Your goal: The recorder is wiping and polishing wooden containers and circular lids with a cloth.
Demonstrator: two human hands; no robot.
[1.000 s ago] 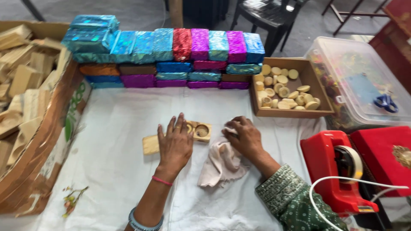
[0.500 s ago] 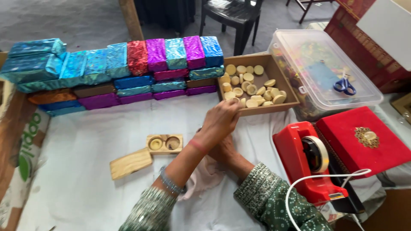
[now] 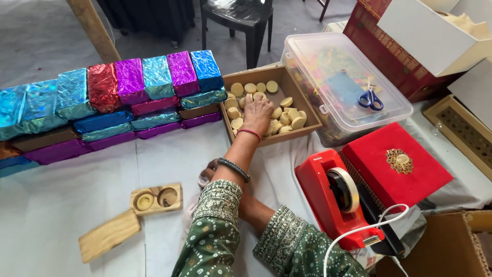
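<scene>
My left hand [image 3: 258, 114], with a red bangle and a dark bracelet on the wrist, reaches across into an open wooden tray [image 3: 303, 105] of round pale wooden discs [image 3: 285, 119]. Its palm faces down on the discs, and the fingers hide any grip. My right hand [image 3: 207, 171] lies mostly hidden under the left forearm, on a pale cloth [image 3: 190, 211]. A small wooden box [image 3: 156, 199] with two round wells sits open to the left. Its swivel lid [image 3: 108, 235] is swung out.
Foil-wrapped blocks [image 3: 132, 90] in blue, red and purple are stacked along the back. A red tape dispenser [image 3: 335, 197], a red velvet box [image 3: 397, 164] and a white cable [image 3: 359, 231] lie on the right. A clear lidded tub [image 3: 353, 87] holds blue scissors.
My left hand has left the small wooden box, crossed over the right arm and reached the tray of discs. The view has swung to the right.
</scene>
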